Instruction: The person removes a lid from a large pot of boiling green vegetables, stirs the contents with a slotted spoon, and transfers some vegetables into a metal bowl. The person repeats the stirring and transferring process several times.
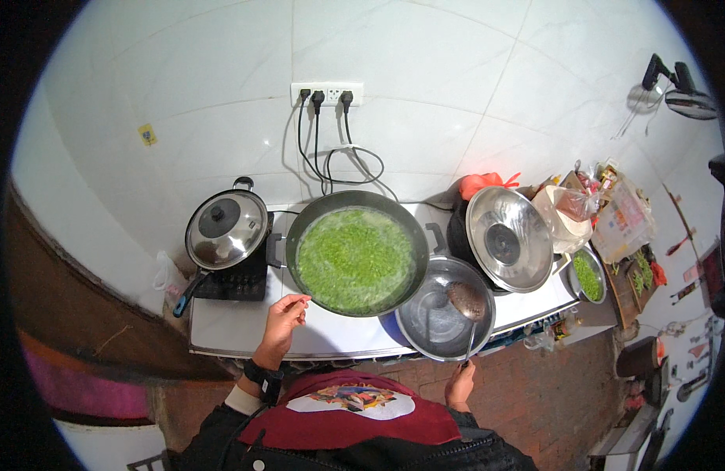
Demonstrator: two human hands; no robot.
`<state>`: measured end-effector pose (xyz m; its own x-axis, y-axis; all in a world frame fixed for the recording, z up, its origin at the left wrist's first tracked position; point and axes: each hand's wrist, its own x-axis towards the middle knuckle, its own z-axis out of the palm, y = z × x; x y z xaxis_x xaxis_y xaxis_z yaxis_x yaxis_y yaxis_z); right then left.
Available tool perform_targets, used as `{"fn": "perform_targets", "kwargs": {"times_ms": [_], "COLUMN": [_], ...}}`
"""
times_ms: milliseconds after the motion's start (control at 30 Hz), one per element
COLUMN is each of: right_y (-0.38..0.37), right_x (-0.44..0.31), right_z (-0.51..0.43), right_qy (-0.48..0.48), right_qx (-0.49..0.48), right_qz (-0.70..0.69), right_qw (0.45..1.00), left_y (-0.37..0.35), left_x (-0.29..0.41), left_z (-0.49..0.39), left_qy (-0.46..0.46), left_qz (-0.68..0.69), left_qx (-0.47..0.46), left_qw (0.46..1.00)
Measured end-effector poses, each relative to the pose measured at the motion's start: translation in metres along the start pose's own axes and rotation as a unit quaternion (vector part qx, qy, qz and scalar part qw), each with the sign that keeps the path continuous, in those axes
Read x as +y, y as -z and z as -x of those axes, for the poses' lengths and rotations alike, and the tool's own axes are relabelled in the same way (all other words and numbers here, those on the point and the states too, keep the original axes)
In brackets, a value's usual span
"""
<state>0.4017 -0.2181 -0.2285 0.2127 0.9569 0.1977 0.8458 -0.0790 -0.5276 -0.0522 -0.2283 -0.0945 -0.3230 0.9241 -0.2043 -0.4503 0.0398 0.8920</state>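
A wide dark wok-like pan (418, 288) with two side handles stands before me. Small green pieces of food (356, 259) fill it in foamy liquid. By its near left rim is my left hand (287, 318), thumb and forefinger drawn together at the rim; whether something small is between them cannot be seen. My right hand (460, 385) grips the handle of a metal skimmer (467, 301). The skimmer's head, face down or up I cannot tell, is over a grey metal basin (445, 350) holding a little clear liquid. This basin overlaps the counter's front edge.
At left, a glass-lidded pan (227, 229) sits on a black induction cooker (236, 285). To the right, a large metal lid (509, 235) leans on a black appliance. Beyond are a bowl of green pieces (587, 275) and a plastic box (624, 221). Power cords (316, 141) hang behind.
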Motion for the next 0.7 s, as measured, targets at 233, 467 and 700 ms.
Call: {"fn": "perform_targets", "kwargs": {"times_ms": [233, 467, 700], "right_y": [0.012, 0.015, 0.025], "right_x": [-0.015, -0.021, -0.024], "right_z": [0.007, 0.001, -0.004], "right_qy": [-0.02, -0.001, -0.02], "right_qx": [0.017, 0.076, 0.059], "right_qz": [-0.033, -0.043, -0.053], "right_qw": [0.999, 0.996, 0.997], "left_y": [-0.001, -0.002, 0.003], "left_x": [-0.001, 0.002, 0.0], "left_z": [-0.007, -0.007, -0.007], "left_qy": [-0.004, 0.004, -0.001], "left_qz": [0.0, 0.005, 0.013], "left_qx": [-0.017, -0.016, -0.012], "left_qw": [1.0, 1.0, 1.0]}}
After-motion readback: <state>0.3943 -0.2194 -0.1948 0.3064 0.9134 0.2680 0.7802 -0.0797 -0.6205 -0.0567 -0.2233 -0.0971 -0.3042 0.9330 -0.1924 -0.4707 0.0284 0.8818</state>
